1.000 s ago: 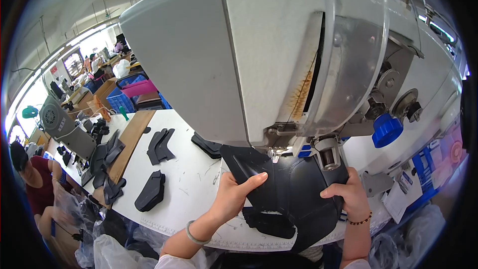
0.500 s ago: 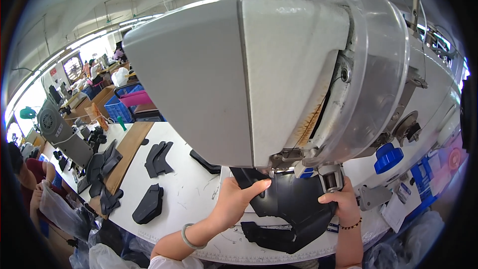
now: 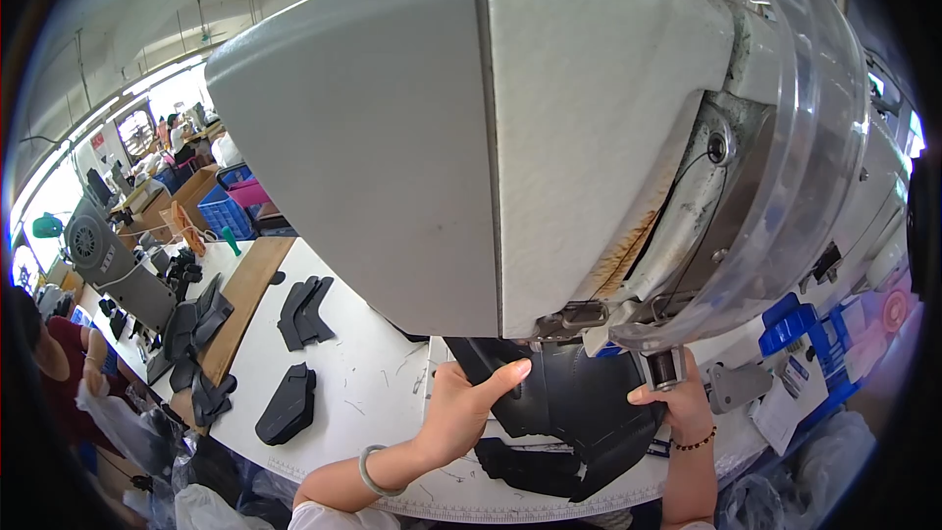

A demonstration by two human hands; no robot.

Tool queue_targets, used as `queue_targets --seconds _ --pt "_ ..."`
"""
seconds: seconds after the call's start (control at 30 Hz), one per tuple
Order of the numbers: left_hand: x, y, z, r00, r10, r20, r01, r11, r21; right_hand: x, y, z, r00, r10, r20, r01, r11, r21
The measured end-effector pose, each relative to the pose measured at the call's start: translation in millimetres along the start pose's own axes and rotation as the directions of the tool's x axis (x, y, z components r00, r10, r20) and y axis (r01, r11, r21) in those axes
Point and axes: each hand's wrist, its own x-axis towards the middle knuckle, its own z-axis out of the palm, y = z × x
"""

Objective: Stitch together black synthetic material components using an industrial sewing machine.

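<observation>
Black panel [image 3: 579, 412] lies at the table's [image 3: 363, 373] near edge, under the sewing machine [image 3: 549, 147]. Left hand [image 3: 466, 407], forearm reaching in from below, pinches its left edge, thumb on top. Right hand [image 3: 677, 402] presses its right edge, fingers curled.

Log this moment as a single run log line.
left hand pressing black shoe piece | right hand at its right edge | piece under sewing machine head | cut pieces lie left on white table
</observation>
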Motion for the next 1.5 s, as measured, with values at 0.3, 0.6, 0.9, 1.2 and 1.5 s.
queue_targets --seconds 0.3,0.6,0.9,1.2,1.5 --pt "-1.3 5.6 3.1 0.999 -0.040 0.012 0.040 0.999 0.003 -3.2 1.0 -8.1 1.000 0.010 -0.010 -0.011 0.997 -0.077" --pt "0.8 4.7 -0.1 0.999 -0.054 -0.001 0.054 0.996 0.065 0.7 4.2 -5.9 0.985 -0.164 0.052 0.171 0.968 -0.184" --pt "1.2 4.6 -2.1 0.998 -0.054 0.015 0.053 0.996 0.074 -4.6 5.2 -5.3 0.999 0.031 0.010 -0.031 0.999 0.023" --pt "3.4 1.1 -5.5 0.997 -0.033 0.071 0.031 0.999 0.033 -6.6 -8.2 6.8 0.999 0.046 0.008 -0.047 0.998 0.053" --pt "4.3 -5.9 -10.5 0.997 0.039 0.062 -0.045 0.993 0.105 -12.4 -25.0 20.3 0.998 0.062 -0.018 -0.061 0.997 0.038"
